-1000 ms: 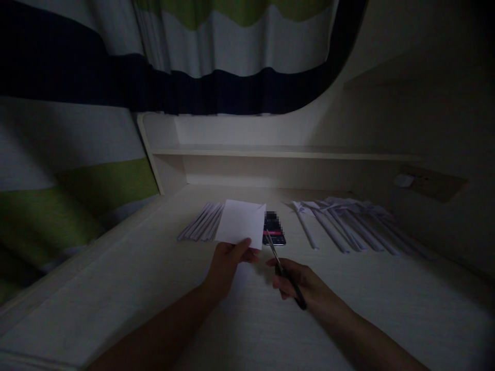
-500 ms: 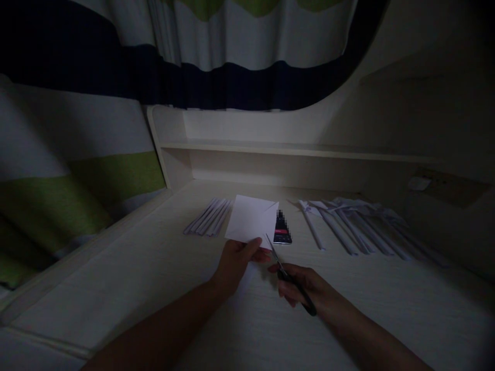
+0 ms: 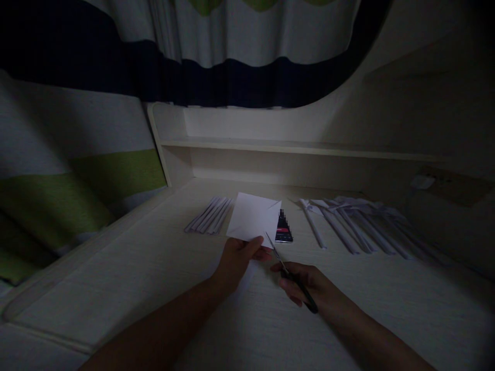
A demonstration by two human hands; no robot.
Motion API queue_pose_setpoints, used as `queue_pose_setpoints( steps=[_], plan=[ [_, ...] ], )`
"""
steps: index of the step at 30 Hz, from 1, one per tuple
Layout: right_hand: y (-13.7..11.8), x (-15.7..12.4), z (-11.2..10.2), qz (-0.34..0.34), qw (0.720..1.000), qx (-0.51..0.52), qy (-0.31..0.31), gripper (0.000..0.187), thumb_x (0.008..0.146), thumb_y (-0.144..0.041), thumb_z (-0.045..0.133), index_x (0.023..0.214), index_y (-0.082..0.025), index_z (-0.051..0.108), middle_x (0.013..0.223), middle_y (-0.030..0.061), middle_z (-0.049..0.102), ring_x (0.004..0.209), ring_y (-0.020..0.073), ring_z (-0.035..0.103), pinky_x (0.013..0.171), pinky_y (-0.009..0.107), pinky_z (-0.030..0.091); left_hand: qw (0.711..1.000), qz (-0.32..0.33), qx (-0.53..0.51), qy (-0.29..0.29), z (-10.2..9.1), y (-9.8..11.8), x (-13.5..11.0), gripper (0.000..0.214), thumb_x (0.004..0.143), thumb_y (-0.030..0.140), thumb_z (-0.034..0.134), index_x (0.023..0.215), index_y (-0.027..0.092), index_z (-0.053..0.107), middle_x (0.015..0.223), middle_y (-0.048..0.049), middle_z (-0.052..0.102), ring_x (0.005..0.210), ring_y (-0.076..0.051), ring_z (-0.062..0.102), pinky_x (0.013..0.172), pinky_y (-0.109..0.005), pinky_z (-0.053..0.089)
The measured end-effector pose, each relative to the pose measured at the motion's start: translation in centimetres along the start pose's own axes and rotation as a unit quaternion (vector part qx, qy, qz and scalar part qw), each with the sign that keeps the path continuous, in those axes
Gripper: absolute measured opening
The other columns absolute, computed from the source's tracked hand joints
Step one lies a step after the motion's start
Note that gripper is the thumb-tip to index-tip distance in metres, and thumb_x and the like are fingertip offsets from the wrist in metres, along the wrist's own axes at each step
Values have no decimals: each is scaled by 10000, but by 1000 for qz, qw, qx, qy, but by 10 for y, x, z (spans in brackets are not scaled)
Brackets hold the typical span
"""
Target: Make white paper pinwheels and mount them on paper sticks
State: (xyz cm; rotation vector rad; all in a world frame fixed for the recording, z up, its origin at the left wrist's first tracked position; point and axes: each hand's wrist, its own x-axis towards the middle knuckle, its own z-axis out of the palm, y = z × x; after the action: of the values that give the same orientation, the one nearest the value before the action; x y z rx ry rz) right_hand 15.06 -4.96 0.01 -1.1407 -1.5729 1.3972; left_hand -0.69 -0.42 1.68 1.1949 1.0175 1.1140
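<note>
Left hand (image 3: 240,260) pinches a flat white paper sheet (image 3: 253,216) by its lower edge, above the pale wooden desk (image 3: 154,268). Right hand (image 3: 305,283) grips black-handled metal scissors (image 3: 299,285), blades at the sheet's lower right corner; contact unclear. Dark phone (image 3: 284,235) partly hidden behind sheet; rolled white paper tubes (image 3: 340,228) right.

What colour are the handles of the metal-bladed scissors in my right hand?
The scissor handles are black; the head view shows them best.

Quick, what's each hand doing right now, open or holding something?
Left hand: closed, holding white paper by its near edge.
Right hand: closed, holding scissors.
</note>
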Motion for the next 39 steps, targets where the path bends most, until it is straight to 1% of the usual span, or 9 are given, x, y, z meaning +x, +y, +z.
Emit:
queue_pose_setpoints(
  steps=[5,10,14,16,20,26,32,39],
  plan=[
    [0,-1,0,24,999,-17,29,350,660,-448,609,825,-141,585,446,-80,364,359,38,278,359,188,202,1000,-3,1,1,0,2,0,300,686,356,568,606,84,665,630,-105,679,562,-158,618,613,-253,480],
    [1,-1,2,38,998,-15,42,361,655,-456,606,840,-148,570,414,-90,381,316,40,299,329,180,228,1000,-4,-8,4,2,4,-1,274,686,333,572,632,80,662,669,-110,684,556,-152,614,593,-242,482],
    [3,0,2,25,998,-8,51,379,632,-451,625,853,-148,577,454,-74,440,321,48,347,322,183,275,1000,-8,4,-4,3,3,-3,286,684,343,571,623,78,659,637,-105,678,555,-157,612,599,-251,480],
    [3,1,2,19,998,-14,54,368,635,-443,625,855,-151,581,468,-69,446,331,49,355,325,182,284,1000,-9,11,-12,3,2,-3,293,687,352,566,616,82,659,620,-100,675,555,-157,611,601,-250,477],
    [3,1,1,18,999,-19,43,357,658,-433,612,883,-157,578,499,-61,457,350,50,373,340,184,308,1000,-14,10,-14,4,3,-5,276,692,339,563,619,91,658,616,-92,674,556,-154,610,589,-245,471],
    [5,1,1,8,998,-15,54,347,654,-427,621,866,-154,591,482,-59,452,349,51,358,334,186,293,999,-9,28,-16,4,3,-6,298,698,350,552,596,91,658,608,-97,672,570,-161,612,610,-253,466],
    [3,0,1,7,998,-16,55,356,651,-420,627,888,-155,606,478,-61,445,365,55,356,354,194,299,999,-3,9,-35,3,0,-5,292,694,359,556,620,95,657,632,-95,675,572,-157,611,607,-253,465],
    [3,1,1,0,998,-20,56,345,642,-415,627,853,-143,609,479,-60,451,357,53,364,349,192,320,999,-1,19,-32,4,1,-6,278,694,349,558,618,102,660,609,-78,669,554,-143,597,594,-245,455]
  ],
)
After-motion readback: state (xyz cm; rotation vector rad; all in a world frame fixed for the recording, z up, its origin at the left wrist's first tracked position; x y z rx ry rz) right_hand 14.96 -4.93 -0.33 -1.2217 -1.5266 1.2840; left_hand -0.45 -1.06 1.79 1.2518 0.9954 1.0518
